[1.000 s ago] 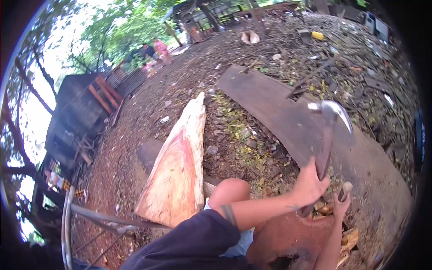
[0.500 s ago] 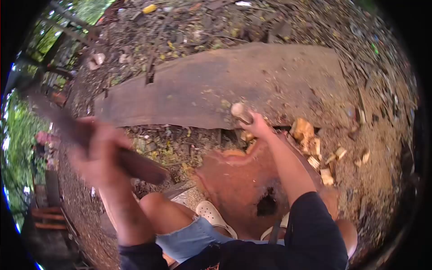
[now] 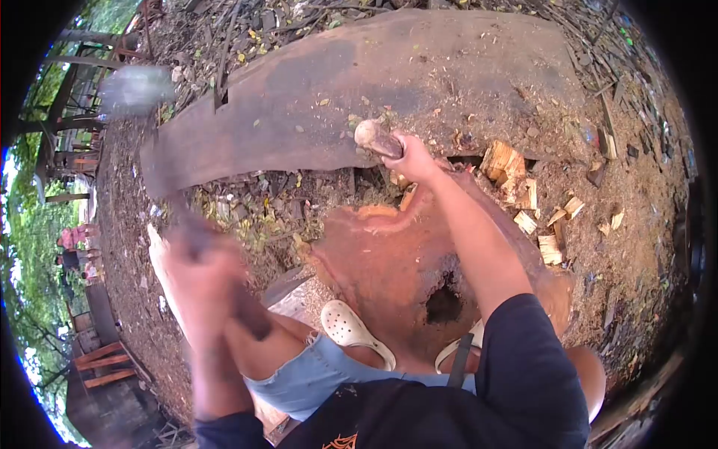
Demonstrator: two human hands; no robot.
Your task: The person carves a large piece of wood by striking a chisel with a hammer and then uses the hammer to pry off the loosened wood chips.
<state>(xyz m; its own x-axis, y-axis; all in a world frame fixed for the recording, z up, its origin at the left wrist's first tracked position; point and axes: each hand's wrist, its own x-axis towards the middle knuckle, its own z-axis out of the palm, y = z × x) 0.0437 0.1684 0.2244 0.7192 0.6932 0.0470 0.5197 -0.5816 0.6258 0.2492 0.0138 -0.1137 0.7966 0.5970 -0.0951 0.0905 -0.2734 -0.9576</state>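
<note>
1. Fingers of the right hand (image 3: 411, 157) hold a short wood stick (image 3: 376, 138) at the red stump's (image 3: 389, 254) far edge.
2. Left hand (image 3: 200, 271) fingers grip a blurry hatchet (image 3: 136, 88), held high, well apart.

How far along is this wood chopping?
Done: pale split pieces lie beside the reddish stump. In hand: the right hand steadies a short stick at the stump's far edge; the left hand holds a blurred hatchet raised. Left: that stick looks unsplit.
</note>
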